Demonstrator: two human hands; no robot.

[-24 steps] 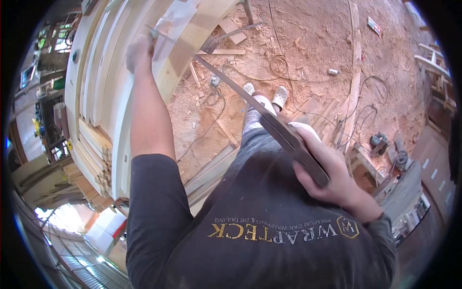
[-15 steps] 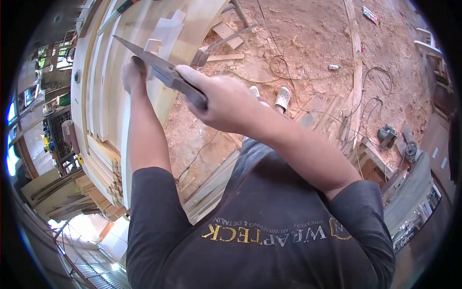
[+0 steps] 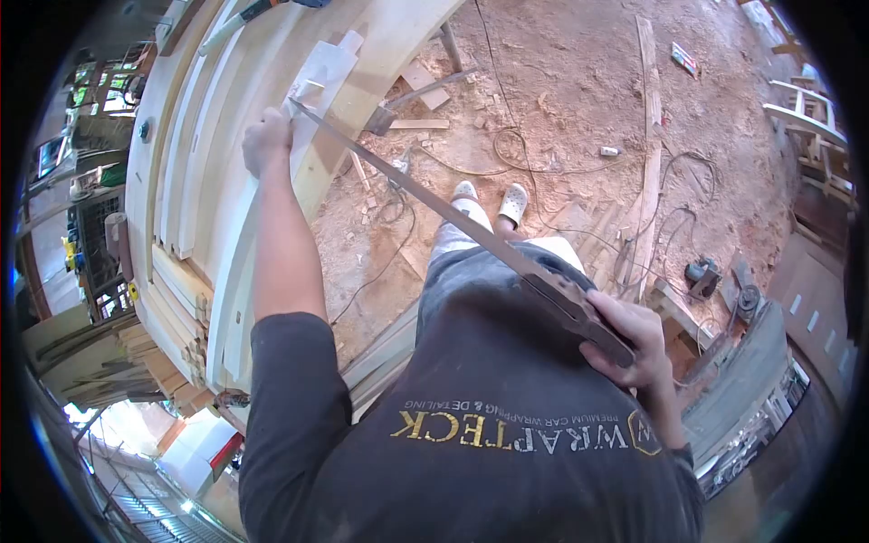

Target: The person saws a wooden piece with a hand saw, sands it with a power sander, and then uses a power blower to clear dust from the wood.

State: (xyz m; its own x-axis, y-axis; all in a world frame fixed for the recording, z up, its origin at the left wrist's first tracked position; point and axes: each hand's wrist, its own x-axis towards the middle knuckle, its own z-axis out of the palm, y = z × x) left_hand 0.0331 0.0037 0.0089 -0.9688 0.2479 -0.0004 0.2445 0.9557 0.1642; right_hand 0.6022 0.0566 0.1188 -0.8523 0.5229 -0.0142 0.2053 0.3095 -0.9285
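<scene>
My right hand (image 3: 638, 339) is closed round the brown handle of a handsaw (image 3: 425, 195), low in front of my shirt. The saw's long blade slants up and left across the view, and its tip reaches a small raised wooden end (image 3: 310, 89) on the bench. Close to that tip, my left hand (image 3: 269, 142) has its fingers curled over a pale wooden board (image 3: 233, 262), which runs down along the bench edge. Beyond the hand lies a whitish stepped wooden piece (image 3: 330, 63). My palm hides how the board and the raised end meet.
Long planks (image 3: 195, 172) lie side by side on the bench. A tool with a pale blade and dark handle (image 3: 237, 24) rests at the top. Sawdust, offcuts and cables (image 3: 511, 149) cover the floor. A power tool (image 3: 701, 276) sits at right, with stacked timber (image 3: 167, 362) at lower left.
My right hand has drawn back down and right with the saw, from above the bench to before my shirt. More of the blade shows. My left hand remains at the board.
</scene>
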